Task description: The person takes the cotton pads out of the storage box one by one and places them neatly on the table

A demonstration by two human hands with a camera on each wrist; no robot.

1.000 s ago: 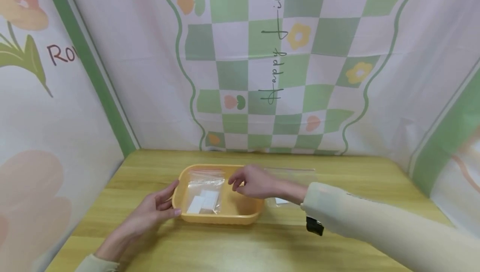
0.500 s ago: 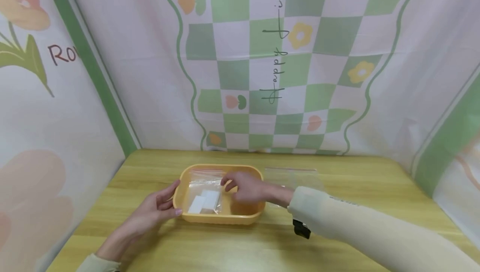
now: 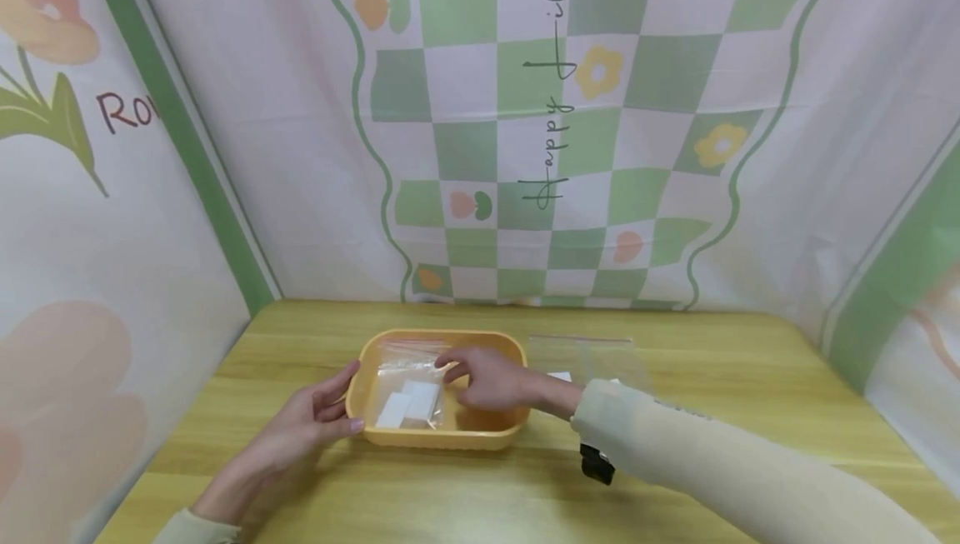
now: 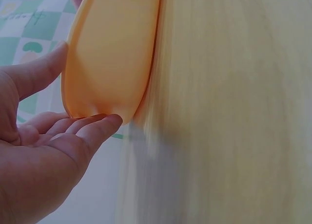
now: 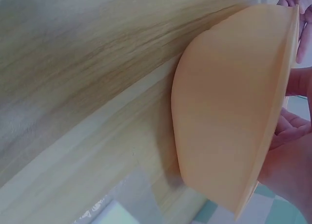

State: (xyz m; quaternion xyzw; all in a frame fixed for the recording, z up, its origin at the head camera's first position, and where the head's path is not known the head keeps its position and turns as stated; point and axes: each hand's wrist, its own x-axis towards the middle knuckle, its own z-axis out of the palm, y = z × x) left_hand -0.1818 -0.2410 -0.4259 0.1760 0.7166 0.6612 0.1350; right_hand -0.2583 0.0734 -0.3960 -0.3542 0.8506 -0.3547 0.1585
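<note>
A yellow plastic basket point(image 3: 442, 439) stands on the table. My left hand point(image 3: 306, 421) holds its left end, thumb and fingers on the rim in the left wrist view. Inside the basket's left half lies a clear zip bag point(image 3: 416, 367) with white flat pieces point(image 3: 422, 400) in it. My right hand point(image 3: 491, 379) reaches over the right side into the basket, fingers loosely bent and spread beside the bag's right edge. Its fingertips look close to the plastic; whether they touch it I cannot tell. The basket wall point(image 5: 224, 107) partly hides this hand in the right wrist view.
A second clear zip bag point(image 3: 585, 351) with white pieces lies on the wooden table point(image 3: 697, 352) to the right of the basket, partly under my right forearm. A printed cloth point(image 3: 525, 244) hangs behind the table's back edge.
My right hand has moved left and deeper into the basket, toward the bag's right edge. The left hand and the basket have stayed in place.
</note>
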